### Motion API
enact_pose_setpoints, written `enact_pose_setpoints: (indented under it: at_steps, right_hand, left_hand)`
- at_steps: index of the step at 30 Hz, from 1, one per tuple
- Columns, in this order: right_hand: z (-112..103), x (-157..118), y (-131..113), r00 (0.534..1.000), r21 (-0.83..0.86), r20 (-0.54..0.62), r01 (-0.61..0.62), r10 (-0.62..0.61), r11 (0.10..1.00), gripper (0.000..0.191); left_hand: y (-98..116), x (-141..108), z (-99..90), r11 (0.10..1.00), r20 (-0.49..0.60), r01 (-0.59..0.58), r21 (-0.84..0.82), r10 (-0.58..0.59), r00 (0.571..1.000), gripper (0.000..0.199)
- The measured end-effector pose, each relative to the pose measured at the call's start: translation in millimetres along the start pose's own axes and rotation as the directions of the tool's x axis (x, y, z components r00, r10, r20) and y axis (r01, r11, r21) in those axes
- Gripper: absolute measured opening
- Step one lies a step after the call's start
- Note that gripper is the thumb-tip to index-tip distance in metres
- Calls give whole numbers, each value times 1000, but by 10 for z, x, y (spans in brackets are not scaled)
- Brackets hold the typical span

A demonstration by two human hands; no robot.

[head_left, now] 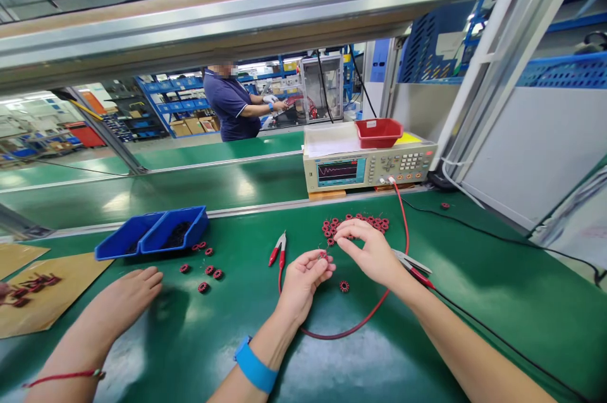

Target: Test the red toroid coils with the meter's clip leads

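Note:
My left hand (306, 279), with a blue band (256, 366) at the wrist, pinches a small red wound coil (324, 256) whose thin wire ends stick up. Just right of it, my right hand (365, 248) is raised with thumb and forefinger curved and apart, near the coil's wires. Behind it lies a cluster of red coils (332, 226). One single coil (344, 286) rests on the green table below my hands. A clip with red handles (278, 250) lies to the left, and a second clip (415, 265) is partly behind my right forearm.
Another person's hand (128, 295) rests at the left, near scattered coils (203, 287) and blue bins (175, 232). A meter (370, 166) with a red tray (379, 132) stands behind. A red cable (341, 334) loops across the table. A person (232, 102) stands beyond.

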State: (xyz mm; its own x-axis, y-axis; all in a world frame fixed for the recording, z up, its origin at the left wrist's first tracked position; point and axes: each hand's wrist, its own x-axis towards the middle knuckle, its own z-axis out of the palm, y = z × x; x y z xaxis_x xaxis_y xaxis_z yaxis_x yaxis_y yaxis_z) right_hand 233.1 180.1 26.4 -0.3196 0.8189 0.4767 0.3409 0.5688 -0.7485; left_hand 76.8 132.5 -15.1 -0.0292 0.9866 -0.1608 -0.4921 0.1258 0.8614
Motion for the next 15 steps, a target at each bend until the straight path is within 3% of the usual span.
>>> enact_pose_setpoints:
  at_steps: [7,15]
  right_hand:
    - [33,-13,14,992,79,116,-50,40,996,7]
    - [79,-23,24,995,99,89,-43,34,994,11]
  left_hand:
    - [-6,1,-10,999,17,1,-34,0,1000,36]
    - [-5,-18,8,999,63,20,-41,-17,998,36]
